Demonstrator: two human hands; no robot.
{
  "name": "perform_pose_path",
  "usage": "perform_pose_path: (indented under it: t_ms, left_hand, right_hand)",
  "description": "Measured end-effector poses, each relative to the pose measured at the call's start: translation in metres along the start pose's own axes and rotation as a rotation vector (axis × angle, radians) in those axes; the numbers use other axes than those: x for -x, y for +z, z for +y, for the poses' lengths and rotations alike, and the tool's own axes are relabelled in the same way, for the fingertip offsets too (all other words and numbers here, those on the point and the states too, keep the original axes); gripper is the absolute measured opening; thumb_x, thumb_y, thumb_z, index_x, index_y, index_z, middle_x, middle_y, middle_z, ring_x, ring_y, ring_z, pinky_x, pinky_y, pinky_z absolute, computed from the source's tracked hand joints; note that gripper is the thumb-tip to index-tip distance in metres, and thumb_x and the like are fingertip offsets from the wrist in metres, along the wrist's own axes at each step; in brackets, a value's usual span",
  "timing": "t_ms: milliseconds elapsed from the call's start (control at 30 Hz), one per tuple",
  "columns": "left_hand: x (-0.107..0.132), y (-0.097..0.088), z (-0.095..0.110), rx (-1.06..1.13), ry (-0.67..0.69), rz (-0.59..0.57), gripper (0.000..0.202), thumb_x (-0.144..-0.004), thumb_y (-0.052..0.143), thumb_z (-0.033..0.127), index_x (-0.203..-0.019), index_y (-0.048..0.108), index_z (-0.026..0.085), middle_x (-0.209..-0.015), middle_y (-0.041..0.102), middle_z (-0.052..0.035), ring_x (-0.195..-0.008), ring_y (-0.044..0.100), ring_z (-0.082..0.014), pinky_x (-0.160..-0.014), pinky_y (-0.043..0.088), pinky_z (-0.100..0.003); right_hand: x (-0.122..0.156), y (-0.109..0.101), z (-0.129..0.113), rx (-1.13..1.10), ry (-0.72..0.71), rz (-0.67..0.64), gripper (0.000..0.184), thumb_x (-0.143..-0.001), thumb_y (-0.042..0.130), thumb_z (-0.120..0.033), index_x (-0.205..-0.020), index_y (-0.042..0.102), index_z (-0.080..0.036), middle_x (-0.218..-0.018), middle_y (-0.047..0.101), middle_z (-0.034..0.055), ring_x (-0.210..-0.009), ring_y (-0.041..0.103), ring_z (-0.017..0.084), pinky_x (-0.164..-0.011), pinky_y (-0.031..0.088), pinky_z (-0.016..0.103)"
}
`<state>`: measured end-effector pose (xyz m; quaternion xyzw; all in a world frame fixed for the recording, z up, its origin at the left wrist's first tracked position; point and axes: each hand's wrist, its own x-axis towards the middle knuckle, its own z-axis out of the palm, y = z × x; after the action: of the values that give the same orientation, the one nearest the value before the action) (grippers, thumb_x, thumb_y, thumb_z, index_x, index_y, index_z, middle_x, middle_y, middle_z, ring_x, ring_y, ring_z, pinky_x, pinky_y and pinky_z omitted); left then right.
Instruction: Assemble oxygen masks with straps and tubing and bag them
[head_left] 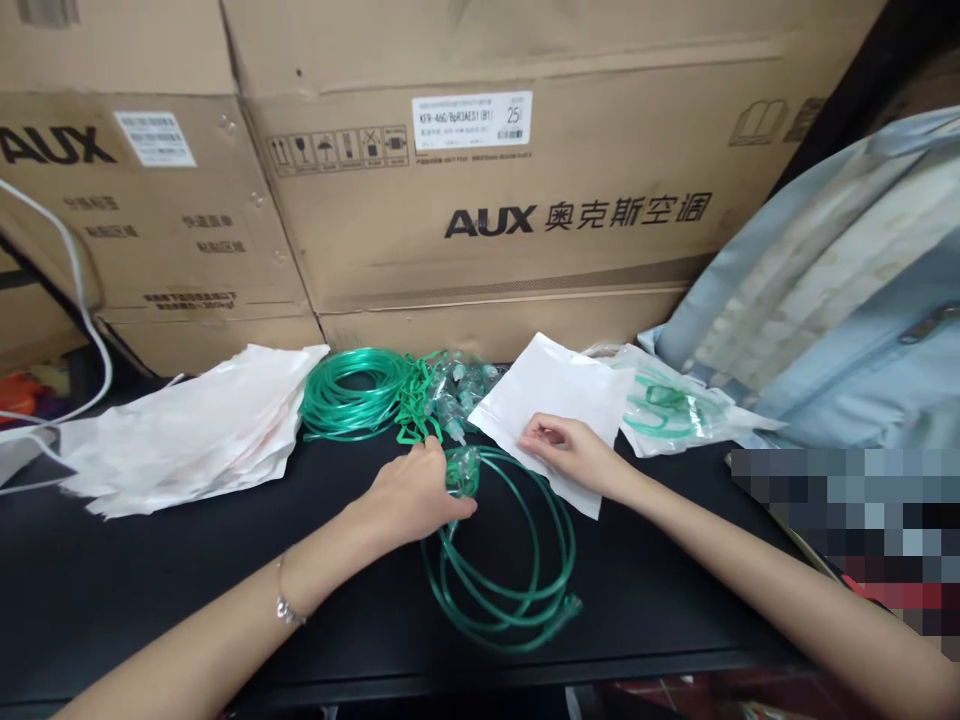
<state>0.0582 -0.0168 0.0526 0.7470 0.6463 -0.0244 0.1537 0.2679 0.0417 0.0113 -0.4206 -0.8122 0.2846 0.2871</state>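
My left hand [417,490] is closed around a clear plastic oxygen mask [465,470] with a green strap folded against it; the fingers hide part of it. A loose coil of green tubing [517,590] lies on the black table just below and right of that hand, its clear connector near the front. My right hand [574,455] has its fingers curled at the lower left edge of a white paper pouch [559,380], which slants above the table. Behind my hands sit a large coil of green tubing [352,395], a heap of green straps [417,400] and several clear plastic pieces [457,385].
A stack of white pouches [187,425] lies at the left beside a white cable [82,300]. At the right are a packed mask set [667,405] and a light blue backpack [847,290]. Large cardboard boxes [487,270] wall off the back of the black table [225,600].
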Motion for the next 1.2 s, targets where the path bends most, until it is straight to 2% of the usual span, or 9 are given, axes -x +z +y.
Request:
perform_pose_path:
  t_ms: [233,333,433,567,700,833,933,1067,1200]
  left_hand:
    - [0.002,0.004,0.004,0.140,0.029,-0.053,0.068,-0.065,0.057,0.034,-0.122,0.032,0.007,-0.107,0.057,-0.0210,-0.103,0.054,-0.0331,-0.073,0.042,-0.033]
    - [0.000,0.005,0.003,0.166,0.060,-0.040,0.061,-0.065,0.057,0.030,-0.118,0.034,0.010,-0.106,0.057,-0.0189,-0.104,0.052,-0.0325,-0.072,0.042,-0.032]
    - [-0.004,0.006,-0.003,0.209,0.116,-0.003,0.051,-0.067,0.056,0.030,-0.111,0.036,0.013,-0.096,0.059,-0.0138,-0.091,0.057,-0.0283,-0.065,0.041,-0.029]
    - [-0.014,0.001,-0.016,0.371,0.283,0.087,0.050,-0.066,0.060,0.037,-0.105,0.037,0.016,-0.087,0.056,-0.0057,-0.077,0.056,-0.0224,-0.063,0.041,-0.029]
    - [-0.019,-0.008,-0.021,0.477,0.507,0.228,0.047,-0.071,0.060,0.037,-0.107,0.036,0.019,-0.105,0.051,-0.0067,-0.097,0.051,-0.0224,-0.080,0.041,-0.032]
    - [-0.018,-0.011,-0.012,0.495,0.632,0.292,0.047,-0.074,0.061,0.033,-0.111,0.035,0.021,-0.113,0.050,-0.0063,-0.106,0.049,-0.0211,-0.087,0.039,-0.030]
    - [-0.023,-0.006,-0.006,0.492,0.616,0.350,0.046,-0.074,0.061,0.029,-0.112,0.036,0.021,-0.110,0.053,-0.0059,-0.103,0.052,-0.0207,-0.086,0.041,-0.030]
    - [-0.035,0.005,-0.005,0.429,0.576,0.382,0.042,-0.073,0.062,0.024,-0.109,0.041,0.017,-0.106,0.056,-0.0068,-0.097,0.055,-0.0207,-0.083,0.043,-0.030]
    - [-0.041,0.011,-0.007,0.352,0.534,0.408,0.044,-0.071,0.062,0.021,-0.111,0.045,0.013,-0.109,0.056,-0.0107,-0.103,0.053,-0.0228,-0.088,0.041,-0.033]
  right_hand:
    - [0.001,0.002,0.004,0.028,-0.006,0.036,0.021,-0.082,0.047,-0.034,-0.070,0.052,-0.017,-0.063,0.050,-0.0014,-0.059,0.044,0.012,-0.062,0.039,0.026]
    - [0.001,0.001,0.005,0.035,0.000,0.067,0.022,-0.082,0.047,-0.035,-0.071,0.052,-0.017,-0.063,0.049,-0.0014,-0.059,0.045,0.012,-0.063,0.041,0.026]
    - [0.001,-0.001,0.005,0.042,0.012,0.115,0.022,-0.081,0.047,-0.035,-0.070,0.052,-0.017,-0.063,0.050,-0.0012,-0.058,0.046,0.012,-0.063,0.042,0.027]
    - [-0.002,-0.001,0.004,0.056,0.021,0.195,0.018,-0.079,0.049,-0.032,-0.077,0.056,-0.016,-0.064,0.052,-0.0006,-0.060,0.049,0.013,-0.062,0.043,0.027]
    - [-0.005,0.001,-0.002,0.065,0.028,0.255,0.023,-0.079,0.049,-0.030,-0.090,0.062,-0.015,-0.061,0.055,0.0002,-0.057,0.052,0.015,-0.061,0.044,0.029]
    - [-0.008,0.001,-0.011,0.026,0.000,0.245,0.029,-0.080,0.048,-0.034,-0.088,0.067,-0.014,-0.068,0.066,0.0044,-0.064,0.060,0.019,-0.062,0.048,0.029]
    - [-0.010,0.000,-0.014,0.003,-0.009,0.251,0.032,-0.081,0.045,-0.035,-0.085,0.070,-0.014,-0.077,0.070,0.0062,-0.074,0.064,0.021,-0.065,0.050,0.029]
    - [-0.009,-0.003,-0.014,0.060,0.017,0.352,0.029,-0.082,0.047,-0.030,-0.089,0.070,-0.015,-0.090,0.071,0.0087,-0.081,0.065,0.022,-0.069,0.051,0.031]
    - [-0.004,-0.012,-0.020,0.192,-0.004,0.435,0.027,-0.082,0.046,-0.024,-0.093,0.069,-0.014,-0.091,0.070,0.0096,-0.078,0.064,0.021,-0.072,0.049,0.033]
